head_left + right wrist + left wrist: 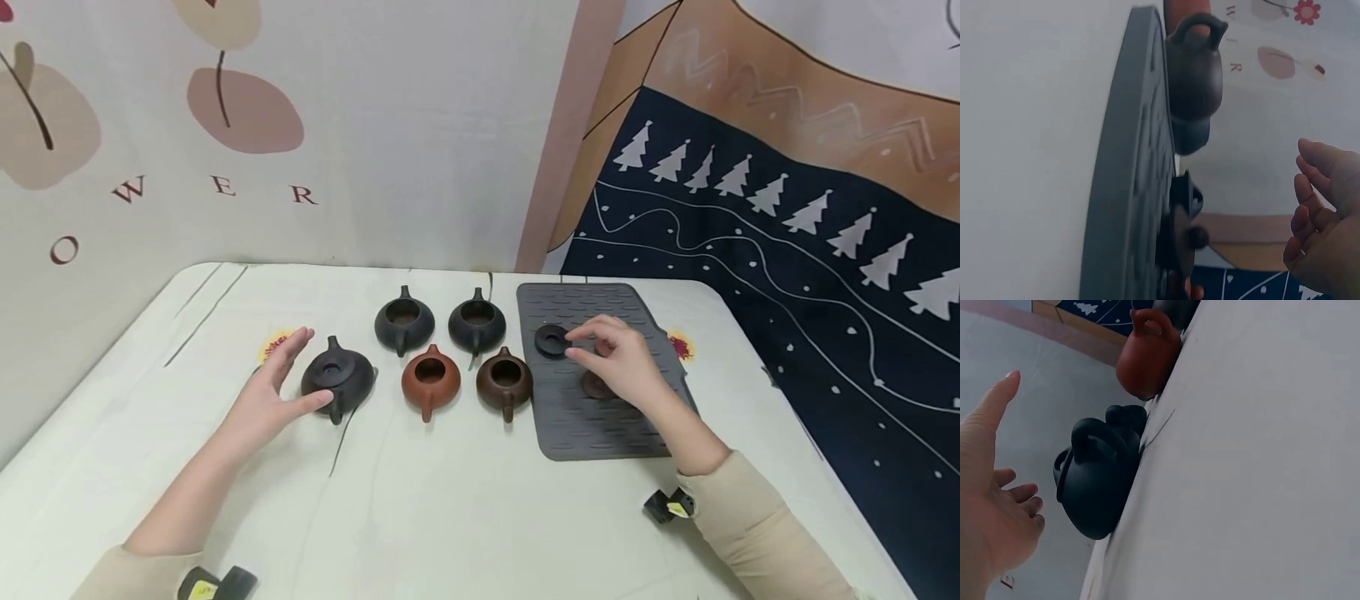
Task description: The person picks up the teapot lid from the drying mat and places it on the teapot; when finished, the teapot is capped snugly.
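Nearest, the dark device at the right sleeve looked close to the grey mat and might have caught its edge had the forearm dropped. Past it, the left hand was spread and empty beside the lidded dark teapot, at the group's left end; a careless thumb could have knocked the handle, and tilting might have slid the lid off. The red teapot and brown teapot stood uncovered, the latter right by the mat, where a low swing of the right hand could have toppled it. That hand, fingers loosely bent, held nothing above the mat; the wrist view showed it apart from the black lid, on the mat's left side. Pinching only the rim could have sent the lid skidding, and a knuckle might have nudged the half-hidden brown lid. Farthest, two dark open teapots risked a bump from overreaching
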Tool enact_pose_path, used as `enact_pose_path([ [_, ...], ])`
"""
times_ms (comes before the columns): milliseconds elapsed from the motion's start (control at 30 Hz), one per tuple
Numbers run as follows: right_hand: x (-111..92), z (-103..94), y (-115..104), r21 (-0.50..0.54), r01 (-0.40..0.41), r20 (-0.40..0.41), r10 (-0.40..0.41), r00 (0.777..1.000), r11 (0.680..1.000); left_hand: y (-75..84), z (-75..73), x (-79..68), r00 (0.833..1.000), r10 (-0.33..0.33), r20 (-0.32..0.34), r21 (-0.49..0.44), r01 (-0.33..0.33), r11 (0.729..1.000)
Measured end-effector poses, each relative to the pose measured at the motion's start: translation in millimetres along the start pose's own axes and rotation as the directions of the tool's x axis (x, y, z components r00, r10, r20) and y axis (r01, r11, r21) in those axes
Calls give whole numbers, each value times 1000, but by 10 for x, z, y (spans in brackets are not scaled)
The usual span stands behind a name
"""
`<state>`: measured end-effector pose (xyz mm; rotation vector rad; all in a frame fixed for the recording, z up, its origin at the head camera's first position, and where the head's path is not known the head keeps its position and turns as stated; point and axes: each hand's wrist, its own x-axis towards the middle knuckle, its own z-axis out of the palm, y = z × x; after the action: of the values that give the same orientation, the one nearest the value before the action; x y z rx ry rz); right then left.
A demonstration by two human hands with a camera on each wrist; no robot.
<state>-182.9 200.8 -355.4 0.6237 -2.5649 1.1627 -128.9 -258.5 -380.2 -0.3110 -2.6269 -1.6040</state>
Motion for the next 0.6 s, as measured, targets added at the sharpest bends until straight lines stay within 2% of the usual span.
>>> enact_pose_path([
  [367,-65,-199,354,-47,-59,-11,59,998,997,274,239,-31,999,29,13,-35,-29,999],
  [467,-61,-235,429,-24,-93,-2,93,996,995,321,323,-36,998,49,30,-47,-48,998],
  [600,-52,-271,528,-49,-152,18,153,988,987,352,428,-25,996,64,57,-62,-61,996],
])
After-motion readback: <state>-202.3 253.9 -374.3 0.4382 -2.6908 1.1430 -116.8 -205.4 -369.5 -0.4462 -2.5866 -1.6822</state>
